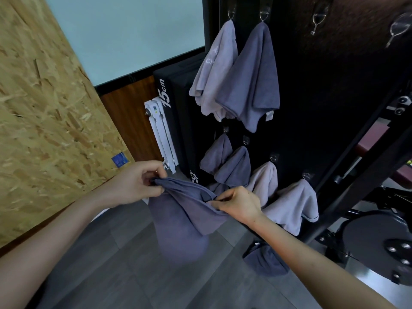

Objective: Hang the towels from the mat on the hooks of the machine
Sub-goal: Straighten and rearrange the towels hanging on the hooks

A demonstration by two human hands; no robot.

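Observation:
A dark blue-grey towel (180, 221) hangs between my two hands in front of the black machine panel (323, 97). My left hand (136, 182) pinches one bunched corner of it. My right hand (239, 202) grips its upper edge further right. Several towels hang on the panel's hooks: a light grey one (214, 70) and a dark one (252, 81) at the top, two dark ones (225, 161) and two light ones (294, 204) lower down. Two clear hooks (317, 18) at the top right carry nothing. Another dark towel (265, 259) shows low down, under my right forearm.
An OSB board wall (44, 108) fills the left side. A white radiator (161, 134) and a black padded box marked 15cm (176, 112) stand behind the towel. Gym machine frame and weight plates (374, 237) are at the right. The floor (133, 275) is grey tile.

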